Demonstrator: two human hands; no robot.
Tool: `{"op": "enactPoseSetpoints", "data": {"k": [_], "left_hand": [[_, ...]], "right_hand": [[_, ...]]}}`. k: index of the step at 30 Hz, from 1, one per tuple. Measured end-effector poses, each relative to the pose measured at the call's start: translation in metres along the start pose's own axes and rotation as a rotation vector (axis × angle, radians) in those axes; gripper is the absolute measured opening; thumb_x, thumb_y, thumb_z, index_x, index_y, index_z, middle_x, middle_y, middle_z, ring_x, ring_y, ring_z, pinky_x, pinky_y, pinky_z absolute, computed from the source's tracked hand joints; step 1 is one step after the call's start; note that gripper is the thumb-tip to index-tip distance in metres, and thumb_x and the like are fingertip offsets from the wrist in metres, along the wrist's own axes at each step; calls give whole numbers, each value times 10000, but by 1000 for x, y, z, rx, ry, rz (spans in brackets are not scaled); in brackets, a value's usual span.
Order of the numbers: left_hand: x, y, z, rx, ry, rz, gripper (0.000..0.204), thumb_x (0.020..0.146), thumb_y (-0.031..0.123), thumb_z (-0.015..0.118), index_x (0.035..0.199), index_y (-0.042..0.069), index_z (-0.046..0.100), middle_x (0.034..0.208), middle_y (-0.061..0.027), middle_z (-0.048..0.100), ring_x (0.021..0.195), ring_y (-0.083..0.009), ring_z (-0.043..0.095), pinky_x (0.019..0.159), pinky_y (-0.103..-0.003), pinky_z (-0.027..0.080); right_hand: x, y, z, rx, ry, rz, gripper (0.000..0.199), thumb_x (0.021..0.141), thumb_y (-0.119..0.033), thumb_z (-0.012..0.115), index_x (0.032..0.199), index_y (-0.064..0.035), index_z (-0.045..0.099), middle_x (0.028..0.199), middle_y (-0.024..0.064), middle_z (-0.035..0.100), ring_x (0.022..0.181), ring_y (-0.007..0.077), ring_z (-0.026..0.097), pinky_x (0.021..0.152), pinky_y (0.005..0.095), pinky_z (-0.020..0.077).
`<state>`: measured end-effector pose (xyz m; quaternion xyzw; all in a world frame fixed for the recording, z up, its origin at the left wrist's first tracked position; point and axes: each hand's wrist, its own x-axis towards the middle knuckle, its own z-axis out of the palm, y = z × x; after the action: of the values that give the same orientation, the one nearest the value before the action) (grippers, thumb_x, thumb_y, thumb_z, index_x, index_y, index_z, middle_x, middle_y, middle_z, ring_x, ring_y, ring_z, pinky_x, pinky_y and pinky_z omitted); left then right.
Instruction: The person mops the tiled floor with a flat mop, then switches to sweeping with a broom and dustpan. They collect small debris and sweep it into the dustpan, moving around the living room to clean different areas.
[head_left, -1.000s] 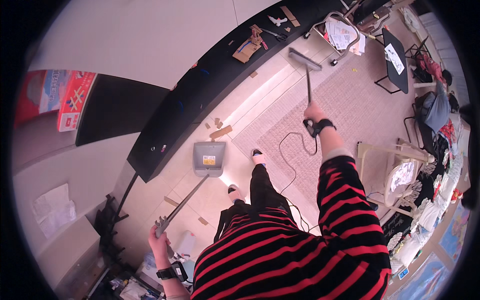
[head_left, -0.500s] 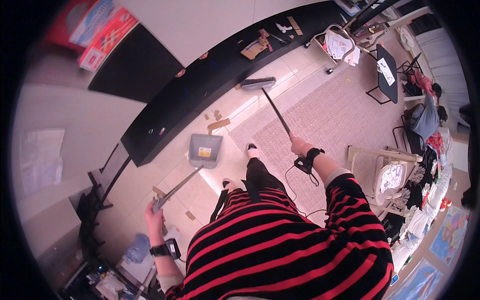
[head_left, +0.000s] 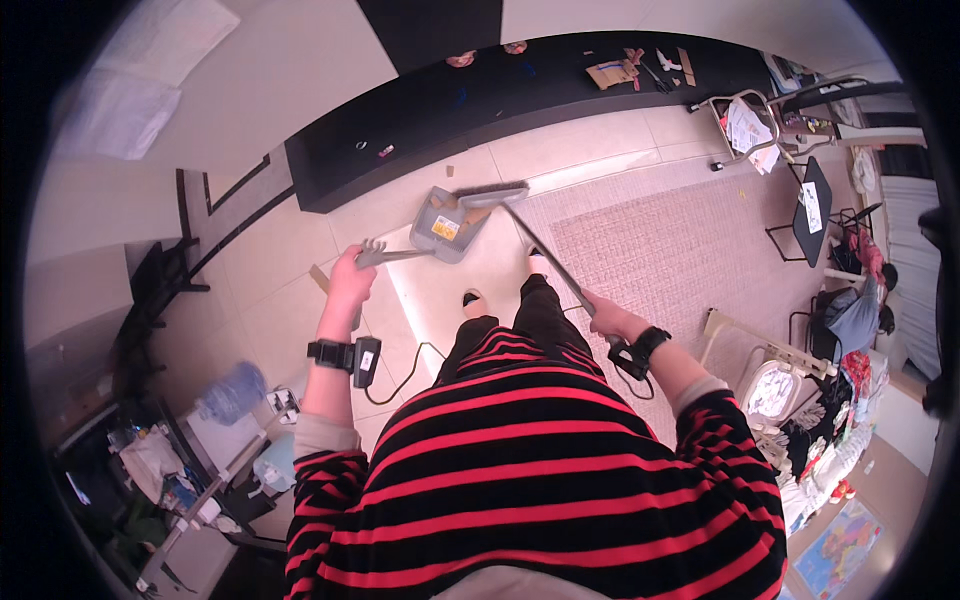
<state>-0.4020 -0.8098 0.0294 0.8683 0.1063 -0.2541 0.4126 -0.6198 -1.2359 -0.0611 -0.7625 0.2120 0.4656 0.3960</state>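
Note:
My left hand point(head_left: 350, 278) is closed around the toothed end of the handle of a grey dustpan point(head_left: 437, 243), which lies on the tiles in front of my feet. In my right hand point(head_left: 612, 318) is the dark stick of a broom point(head_left: 492, 197). The grey broom head rests at the dustpan's open side, overlapping its right edge. Brown cardboard scraps point(head_left: 443, 200) show inside the pan, partly hidden by the broom head. One small scrap point(head_left: 450, 171) lies on the floor just beyond it.
A long black low bench point(head_left: 400, 140) runs along the wall ahead, with cardboard point(head_left: 612, 74) and scissors on it. A pale rug point(head_left: 640, 240) covers the floor at right. A folding chair point(head_left: 770, 385) and a small black table point(head_left: 812, 210) stand farther right. Another cardboard strip point(head_left: 320, 278) lies by my left hand.
The broom has swept left and toward me, up to the dustpan, taking cardboard scraps along. My left hand has moved forward and the dustpan is turned. My view has swung left.

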Motion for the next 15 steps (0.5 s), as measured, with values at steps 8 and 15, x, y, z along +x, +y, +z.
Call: {"op": "enactPoseSetpoints", "data": {"k": [8,15], "left_hand": [[-15,-12,-8,-119,28,-79,424,717,15,511,1140,2,524,684,-82,553,464,-139,506,393,-279,400],[-40,-30,-7,-98,106,-158,428,722,6,523,1150,1,523,646,-63,541,453,-124,496,400,-282,406]], "right_hand": [[-67,-24,-31,211,-78,5,847,681,76,611,1417,-201,298,609,45,487,456,129,484,398,285,413],[70,-63,-74,-38,112,-232,776,669,56,549,1392,-26,279,829,195,611,629,248,590,526,359,473]]}}
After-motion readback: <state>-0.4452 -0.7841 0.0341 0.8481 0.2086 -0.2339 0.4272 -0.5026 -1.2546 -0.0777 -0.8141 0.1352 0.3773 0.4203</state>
